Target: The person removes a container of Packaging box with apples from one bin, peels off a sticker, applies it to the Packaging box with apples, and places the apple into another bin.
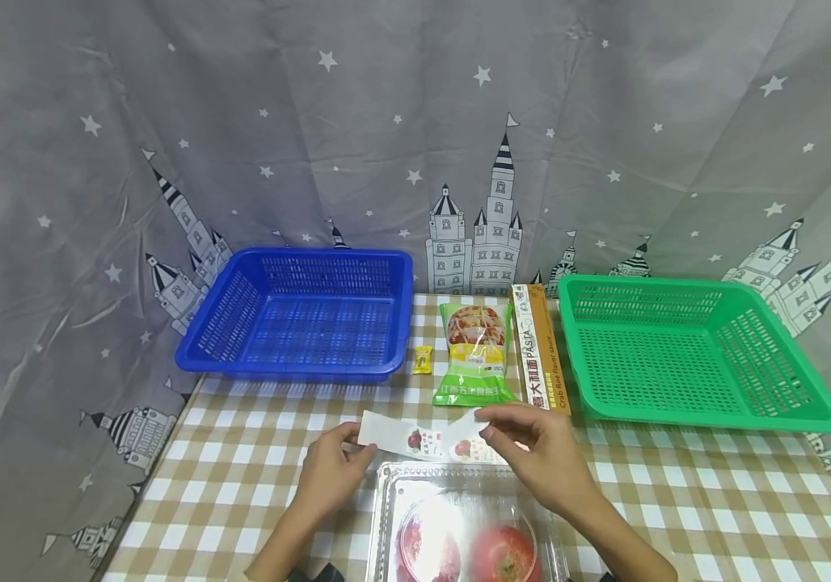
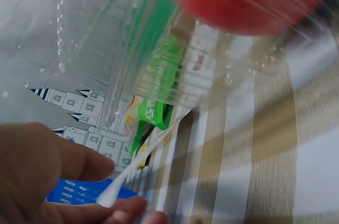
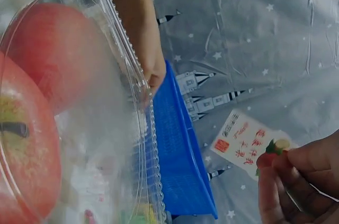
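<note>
"Sitting nearest my head camera is the clear plastic box (image 1: 386, 509), cut off by the bottom of the view. It stands on a checked tablecloth (image 1: 234, 493), and I see two red apples (image 1: 506, 554) through its top."

"Where's the piece being handled?"

"Just beyond the box's far edge, between the hands: a white strip (image 1: 446, 446) printed with labels (image 1: 424, 441), each showing a red fruit."

"And the left hand?"

"The left hand (image 1: 333, 469) is just left of the box's far left corner, thumb and fingers pinched on one end of the strip. My left wrist feed blurs that end, but I make it out between the fingers."

"The right?"

"The right hand (image 1: 539, 449) is over the box's far right corner, thumb and forefinger together on a label (image 3: 251, 142). From here I can't tell whether that one is free of the strip."

"Farther out?"

"Beyond the box, level with its left half, lies a small yellow packet (image 1: 423, 360); level with its middle, a green food bag (image 1: 477, 356); level with its right side, a long pasta carton (image 1: 542, 352). Past the box to the left I have a blue basket (image 1: 292, 376), to the right a green basket (image 1: 706, 416)."

"And behind everything?"

"A grey curtain (image 1: 357, 121) printed with stars and castles hangs farthest from the box."
</note>
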Demonstrator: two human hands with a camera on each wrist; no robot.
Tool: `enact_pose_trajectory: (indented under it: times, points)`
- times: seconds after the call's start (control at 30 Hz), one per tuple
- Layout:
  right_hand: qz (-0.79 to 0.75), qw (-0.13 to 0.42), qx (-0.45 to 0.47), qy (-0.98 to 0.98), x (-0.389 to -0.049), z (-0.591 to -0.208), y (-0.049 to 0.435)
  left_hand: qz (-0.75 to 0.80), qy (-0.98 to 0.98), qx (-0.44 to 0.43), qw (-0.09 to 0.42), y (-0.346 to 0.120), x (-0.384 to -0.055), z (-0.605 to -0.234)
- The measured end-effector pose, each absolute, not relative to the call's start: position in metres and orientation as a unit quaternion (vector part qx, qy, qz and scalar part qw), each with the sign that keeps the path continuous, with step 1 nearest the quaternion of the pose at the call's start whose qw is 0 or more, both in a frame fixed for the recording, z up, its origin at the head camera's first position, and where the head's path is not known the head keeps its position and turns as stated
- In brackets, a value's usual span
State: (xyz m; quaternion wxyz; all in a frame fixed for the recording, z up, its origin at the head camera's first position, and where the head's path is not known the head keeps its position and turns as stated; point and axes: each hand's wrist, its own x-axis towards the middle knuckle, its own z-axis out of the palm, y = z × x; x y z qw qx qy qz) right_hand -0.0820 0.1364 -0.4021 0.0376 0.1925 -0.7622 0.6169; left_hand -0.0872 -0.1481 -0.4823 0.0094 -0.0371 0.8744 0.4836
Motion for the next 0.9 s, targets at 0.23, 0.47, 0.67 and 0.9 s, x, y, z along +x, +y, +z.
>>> enact_pose_trajectory:
  times: [0.23,0.47,0.67,0.9]
  points:
    - [0.605,0.062,0.210,-0.765,-0.082,-0.403,0.142,0.374,0.926,-0.020,0.036,-0.152,-0.075,-0.476]
    - [0.600,0.074,0.224,-0.764,-0.082,-0.405,0.144,0.335,0.942,-0.002,0.008,-0.156,-0.062,-0.474]
    - [0.600,0.068,0.214,-0.768,-0.078,-0.406,0.144,0.439,0.898,0.023,-0.017,-0.154,-0.033,-0.474]
    - [0.567,0.057,0.199,-0.797,-0.069,-0.406,0.144,0.498,0.859,0.112,-0.023,-0.148,-0.002,-0.487]
